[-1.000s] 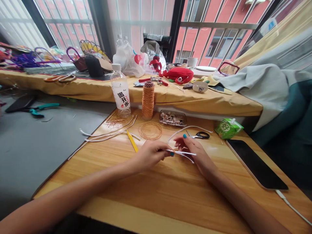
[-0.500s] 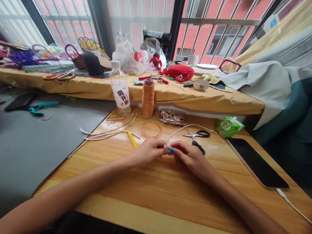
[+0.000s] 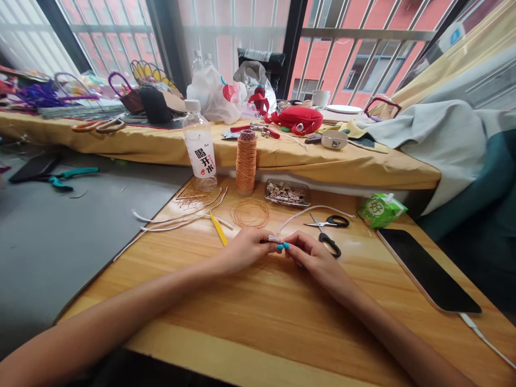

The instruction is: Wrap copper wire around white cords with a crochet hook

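Note:
Over the middle of the wooden table, my left hand (image 3: 250, 248) pinches a small bundle of white cord (image 3: 274, 238) between thumb and fingers. My right hand (image 3: 311, 252) meets it from the other side, its thumb and fingertips closed on the bundle's right end. Thin orange thread seems to be at that end, though the fingertips hide most of it. Black-handled scissors (image 3: 331, 245) lie open just beyond my right hand. A yellow tool (image 3: 218, 230) rests past my left hand. Behind the hands are a coil of orange thread (image 3: 250, 214) and a curved white cord (image 3: 318, 208).
An orange thread spool (image 3: 245, 164) and a water bottle (image 3: 199, 148) stand at the table's back, beside a clear box of small pieces (image 3: 287, 193). Loose white cords (image 3: 173, 221) lie left. A green carton (image 3: 381, 210) and a charging phone (image 3: 429, 270) are on the right.
The white bundle has turned slightly and lies flatter between my fingertips. My right thumb has shifted a little, so both thumbnails now show side by side.

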{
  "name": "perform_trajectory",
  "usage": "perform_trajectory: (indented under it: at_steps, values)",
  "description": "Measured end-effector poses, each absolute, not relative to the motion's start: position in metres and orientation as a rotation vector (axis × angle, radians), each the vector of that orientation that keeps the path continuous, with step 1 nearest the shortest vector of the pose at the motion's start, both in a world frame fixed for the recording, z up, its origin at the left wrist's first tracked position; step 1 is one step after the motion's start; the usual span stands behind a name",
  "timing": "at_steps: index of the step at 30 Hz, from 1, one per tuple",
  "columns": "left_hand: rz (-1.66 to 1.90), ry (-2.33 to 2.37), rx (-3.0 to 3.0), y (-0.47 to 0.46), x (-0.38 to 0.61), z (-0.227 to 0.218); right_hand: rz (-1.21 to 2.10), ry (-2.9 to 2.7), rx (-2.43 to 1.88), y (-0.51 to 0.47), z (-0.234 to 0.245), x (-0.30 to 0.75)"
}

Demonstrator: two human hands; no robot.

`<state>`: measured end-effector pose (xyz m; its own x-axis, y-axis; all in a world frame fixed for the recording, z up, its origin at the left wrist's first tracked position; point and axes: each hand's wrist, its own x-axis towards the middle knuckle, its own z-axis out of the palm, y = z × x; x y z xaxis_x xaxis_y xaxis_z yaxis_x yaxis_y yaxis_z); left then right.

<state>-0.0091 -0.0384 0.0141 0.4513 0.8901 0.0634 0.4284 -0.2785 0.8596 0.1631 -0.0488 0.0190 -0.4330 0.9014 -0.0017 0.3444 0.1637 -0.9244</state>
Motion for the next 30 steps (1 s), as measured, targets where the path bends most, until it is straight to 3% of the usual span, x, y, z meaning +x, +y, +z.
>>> perform_trajectory:
  at_steps: [6, 13, 21, 30]
  values:
    - [0.736, 1.142, 1.897, -0.042, -0.006, 0.016, 1.243, -1.728, -1.269, -0.056, 0.018, 0.159]
    - [0.757, 1.091, 1.888, -0.050, -0.002, 0.019, 1.466, -1.655, -1.123, -0.053, 0.018, 0.157]
    - [0.615, 0.981, 2.045, -0.043, -0.008, 0.018, 1.283, -1.770, -1.192, -0.052, 0.022, 0.161]
    - [0.695, 1.097, 2.189, -0.036, -0.014, 0.017, 1.514, -1.402, -1.218, -0.045, 0.023, 0.163]
